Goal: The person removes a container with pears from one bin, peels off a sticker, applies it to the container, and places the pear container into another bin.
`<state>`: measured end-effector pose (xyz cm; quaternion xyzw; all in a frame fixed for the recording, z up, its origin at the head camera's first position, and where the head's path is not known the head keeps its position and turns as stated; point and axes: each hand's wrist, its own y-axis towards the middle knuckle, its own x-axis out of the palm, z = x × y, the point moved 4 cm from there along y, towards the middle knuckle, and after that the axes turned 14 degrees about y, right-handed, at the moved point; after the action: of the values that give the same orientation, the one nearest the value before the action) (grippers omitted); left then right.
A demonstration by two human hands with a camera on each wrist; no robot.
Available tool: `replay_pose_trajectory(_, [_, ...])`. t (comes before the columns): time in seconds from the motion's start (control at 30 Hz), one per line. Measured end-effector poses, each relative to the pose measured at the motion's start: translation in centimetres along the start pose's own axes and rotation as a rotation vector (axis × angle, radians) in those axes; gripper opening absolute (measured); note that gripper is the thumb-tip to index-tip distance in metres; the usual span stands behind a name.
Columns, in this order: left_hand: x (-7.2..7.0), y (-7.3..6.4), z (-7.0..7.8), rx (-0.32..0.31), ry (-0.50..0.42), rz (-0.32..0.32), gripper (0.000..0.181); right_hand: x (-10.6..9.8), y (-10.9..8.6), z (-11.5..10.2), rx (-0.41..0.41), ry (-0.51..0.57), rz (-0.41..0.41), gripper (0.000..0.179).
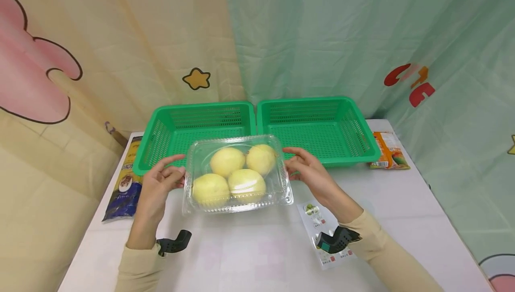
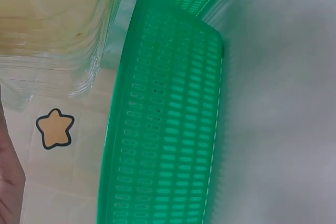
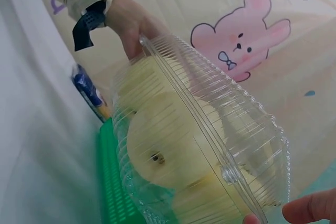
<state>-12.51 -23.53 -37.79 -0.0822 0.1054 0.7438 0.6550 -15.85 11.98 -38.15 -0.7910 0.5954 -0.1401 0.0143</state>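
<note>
Both hands hold up a clear plastic clamshell box (image 1: 286, 191) with several pale yellow pears (image 1: 227, 162) inside. Its lid is closed, and it is tilted in front of the green baskets. My left hand (image 1: 158, 184) grips the left edge, fingers curled with the thumb alongside. At the opposite edge, the index finger and thumb of my right hand (image 1: 310, 173) pinch the rim. The right wrist view shows the ribbed side of the box, with right fingertips (image 3: 310, 208) at its near corner. Only part of the left hand (image 2: 10, 177) appears in the left wrist view.
Two green baskets, left (image 1: 141, 151) and right (image 1: 368, 142), stand side by side at the back. A blue and yellow bag (image 1: 126, 187) lies left of them, an orange packet (image 1: 389, 151) on the right. Beneath the right wrist lies a sticker sheet (image 1: 311, 227).
</note>
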Motion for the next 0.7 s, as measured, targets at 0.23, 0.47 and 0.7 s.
replay_pose_trajectory(0.23, [0.5, -0.8, -0.3, -0.005, 0.015, -0.010, 0.032, -0.6, -1.0, 0.5, -0.005, -0.015, -0.021, 0.053])
replay_pose_trajectory(0.47, [1.2, -1.6, -0.6, -0.009, 0.024, 0.001, 0.032, -1.0, -2.0, 1.0, 0.007, -0.005, -0.019, 0.053])
replay_pose_trajectory(0.7, [1.7, -2.3, -1.3, -0.031, 0.004, 0.011, 0.033, -1.3, -2.7, 1.9, 0.023, 0.004, -0.025, 0.053])
